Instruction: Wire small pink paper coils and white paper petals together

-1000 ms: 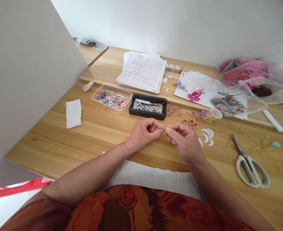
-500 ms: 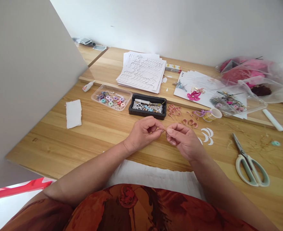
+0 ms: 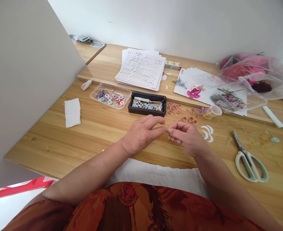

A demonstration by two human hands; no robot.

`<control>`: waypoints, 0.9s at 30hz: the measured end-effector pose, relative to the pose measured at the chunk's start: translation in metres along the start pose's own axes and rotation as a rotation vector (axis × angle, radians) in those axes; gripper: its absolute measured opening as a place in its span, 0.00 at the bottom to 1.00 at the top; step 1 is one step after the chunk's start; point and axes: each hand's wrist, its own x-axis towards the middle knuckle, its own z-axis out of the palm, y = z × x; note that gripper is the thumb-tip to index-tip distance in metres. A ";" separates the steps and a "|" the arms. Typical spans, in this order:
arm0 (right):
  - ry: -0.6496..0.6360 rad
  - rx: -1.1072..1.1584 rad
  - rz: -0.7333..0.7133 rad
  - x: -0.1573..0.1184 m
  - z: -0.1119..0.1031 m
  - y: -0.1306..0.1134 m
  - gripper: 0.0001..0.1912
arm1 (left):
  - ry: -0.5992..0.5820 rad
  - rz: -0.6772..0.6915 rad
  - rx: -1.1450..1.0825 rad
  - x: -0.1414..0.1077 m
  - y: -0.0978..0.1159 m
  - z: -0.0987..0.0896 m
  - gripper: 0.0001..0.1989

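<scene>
My left hand point(image 3: 143, 132) and my right hand point(image 3: 186, 136) meet over the wooden table, just in front of the black tray point(image 3: 146, 113) of beads. The left thumb and index finger come together at a thin strand that is hard to make out. My right hand is closed, its thumb and index finger pinching something tiny, mostly hidden by the fingers. Behind my right hand lie pink loops point(image 3: 174, 108) and pink curled pieces point(image 3: 190, 120). White paper crescents point(image 3: 207, 133) rest to its right.
Scissors point(image 3: 248, 160) lie at the right, near thin wires. A clear bead box point(image 3: 110, 96), a glue bottle point(image 3: 86, 84) and a white cloth point(image 3: 72, 113) are at the left. Cut paper sheets point(image 3: 141, 69), a magenta flower point(image 3: 193, 93) and plastic bags point(image 3: 254, 72) stand farther back.
The fingers of my left hand have straightened somewhat and shifted on the strand. My right hand has moved slightly right, still pinching. The whole view has shifted slightly.
</scene>
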 end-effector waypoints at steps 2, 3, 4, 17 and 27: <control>-0.024 0.000 0.020 0.000 -0.001 -0.001 0.14 | -0.040 0.041 0.002 0.000 0.001 -0.002 0.10; -0.034 -0.007 0.028 0.000 -0.001 -0.002 0.14 | -0.056 0.057 -0.003 0.000 0.002 -0.003 0.10; -0.043 -0.019 0.033 0.001 -0.002 -0.002 0.14 | -0.069 0.069 -0.010 0.000 0.002 -0.004 0.10; -0.140 -0.461 -0.080 -0.004 -0.011 -0.005 0.06 | -0.335 -0.273 -0.531 0.005 0.000 0.000 0.08; -0.269 -0.436 -0.110 -0.009 -0.010 -0.008 0.07 | -0.488 -0.809 -1.093 0.013 -0.002 -0.007 0.02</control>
